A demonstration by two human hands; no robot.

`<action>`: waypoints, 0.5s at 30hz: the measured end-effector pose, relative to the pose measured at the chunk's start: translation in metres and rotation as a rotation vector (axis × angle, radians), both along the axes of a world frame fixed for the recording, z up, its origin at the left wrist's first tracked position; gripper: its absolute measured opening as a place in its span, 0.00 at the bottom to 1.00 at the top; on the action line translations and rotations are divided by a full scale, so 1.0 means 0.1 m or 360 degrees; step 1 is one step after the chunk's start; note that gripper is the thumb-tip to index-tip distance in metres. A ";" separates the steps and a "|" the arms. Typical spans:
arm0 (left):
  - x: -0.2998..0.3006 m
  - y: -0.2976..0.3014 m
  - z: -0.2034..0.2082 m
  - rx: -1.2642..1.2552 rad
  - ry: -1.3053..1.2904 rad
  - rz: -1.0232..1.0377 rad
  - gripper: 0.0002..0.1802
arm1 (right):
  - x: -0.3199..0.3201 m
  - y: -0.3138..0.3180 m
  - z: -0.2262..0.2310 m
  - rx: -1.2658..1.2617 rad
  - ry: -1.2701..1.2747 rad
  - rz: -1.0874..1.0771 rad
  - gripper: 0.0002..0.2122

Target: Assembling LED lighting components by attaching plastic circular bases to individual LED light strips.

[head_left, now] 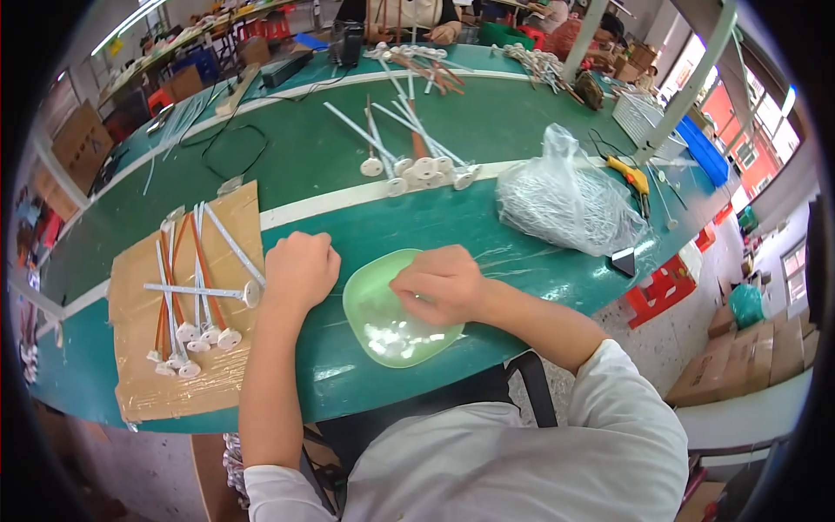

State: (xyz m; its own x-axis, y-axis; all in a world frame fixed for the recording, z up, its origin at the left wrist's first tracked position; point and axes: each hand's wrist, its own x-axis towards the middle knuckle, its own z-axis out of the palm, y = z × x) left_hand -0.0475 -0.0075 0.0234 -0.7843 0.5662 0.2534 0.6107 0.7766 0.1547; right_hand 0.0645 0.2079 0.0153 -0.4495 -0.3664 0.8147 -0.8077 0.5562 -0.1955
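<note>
A pale green plate (370, 300) with shiny clear bits or reflections in it lies on the green table before me. Over its right side my right hand (444, 283) is closed in a pinch; whatever is between the fingers is too small or hidden. My left hand (302, 270) rests as a loose fist left of the plate, fingers curled under and out of sight. Beside it, on a tape-covered cardboard sheet (135, 322), lie several white and brown sticks (193, 291) with round white discs at their ends. One disc (251, 294) lies close to my left wrist.
Farther off lies another bunch of disc-ended sticks (422, 170). At the right are a clear bag of thin white pieces (565, 200), a yellow-handled tool (628, 174) and a dark phone-like object (622, 262). A black cable (252, 157) curls at the far left. A person (409, 19) sits opposite.
</note>
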 end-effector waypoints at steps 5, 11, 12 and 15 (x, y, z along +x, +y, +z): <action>-0.01 -0.08 0.10 -0.0211 -0.0133 0.0238 0.11 | -0.12 -0.07 0.20 0.0148 -0.0080 -0.0106 0.09; 0.02 -0.20 0.16 -0.0307 -0.0210 0.0557 0.12 | -0.48 0.06 0.53 0.0887 -0.0314 -0.0435 0.06; 0.02 -0.26 0.15 -0.0275 -0.0163 0.0614 0.12 | -0.66 0.07 0.57 0.0944 -0.0422 -0.0539 0.07; -0.01 -0.17 0.17 -0.0346 -0.0279 0.0651 0.12 | -1.24 0.39 0.59 0.1054 -0.0787 -0.0821 0.11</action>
State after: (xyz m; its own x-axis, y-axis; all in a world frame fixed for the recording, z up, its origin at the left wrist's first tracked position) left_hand -0.0487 -0.0245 0.0400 -0.9736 0.2282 0.0083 0.2283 0.9729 0.0357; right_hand -0.0596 0.2471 0.0741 -0.9192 -0.3446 0.1909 -0.3449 0.9381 0.0324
